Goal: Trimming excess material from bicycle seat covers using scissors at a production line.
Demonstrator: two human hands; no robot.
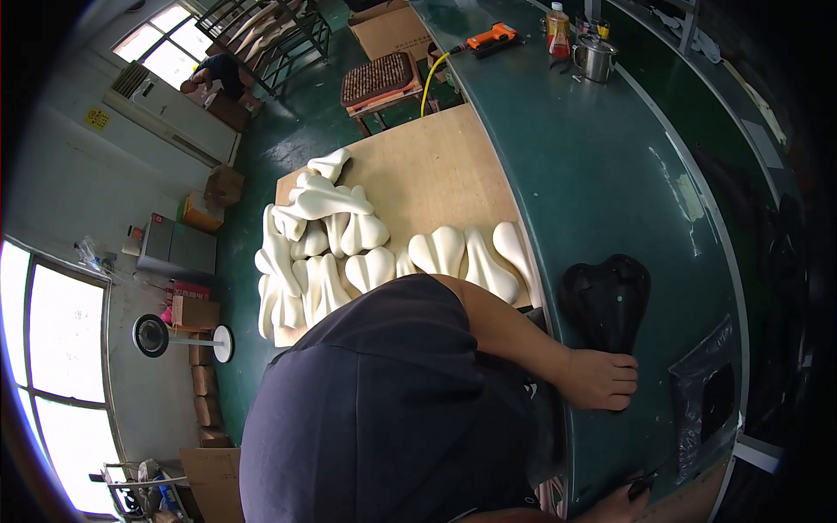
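Observation:
A black bicycle saddle shell point(603, 301) lies on the green worktable point(558, 148), its broad end away from me and a small pale green dot on it. My left hand point(602, 380) is closed round the shell's narrow end. At the lower edge, partly cut off, is my right hand point(621, 506). Its fingers are closed on a small dark object point(643, 484) whose kind I cannot make out. Beside the shell, to the right, rests a clear plastic bag point(693, 418) with something black in it.
Several cream-white saddle pads point(436, 251) lie on a wooden board point(427, 174) left of the worktable. Farther up are an orange tool point(493, 36) with a yellow hose, a bottle point(558, 30), a metal cup point(595, 58) and a stool point(379, 80). Another person point(222, 74) bends down far off.

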